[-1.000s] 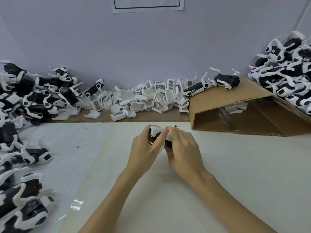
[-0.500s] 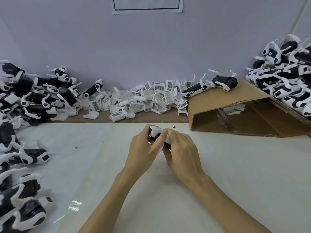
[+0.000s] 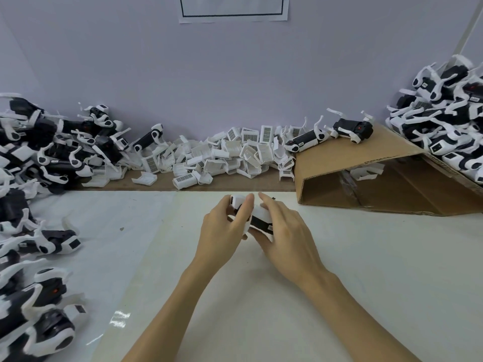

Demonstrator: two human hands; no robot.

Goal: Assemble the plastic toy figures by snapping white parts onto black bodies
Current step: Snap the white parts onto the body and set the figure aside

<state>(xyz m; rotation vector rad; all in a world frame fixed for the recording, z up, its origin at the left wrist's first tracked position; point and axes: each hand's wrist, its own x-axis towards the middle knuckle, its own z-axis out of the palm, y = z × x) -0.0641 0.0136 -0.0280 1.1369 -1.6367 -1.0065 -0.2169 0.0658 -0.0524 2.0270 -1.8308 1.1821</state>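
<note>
Folded cardboard sheet (image 3: 366, 163) at right, paper sheet (image 3: 233, 9) on lilac wall (image 3: 183, 74)

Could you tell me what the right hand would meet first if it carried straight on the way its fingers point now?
Probably the heap of loose white plastic parts along the wall. The right hand points up and slightly left past the black-and-white toy figure it holds; depth is unclear.

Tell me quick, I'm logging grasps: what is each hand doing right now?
Left hand: fingers curled round the toy figure, holding it.
Right hand: holding the same figure from the other side, its upper fingers lifted straight.
</note>
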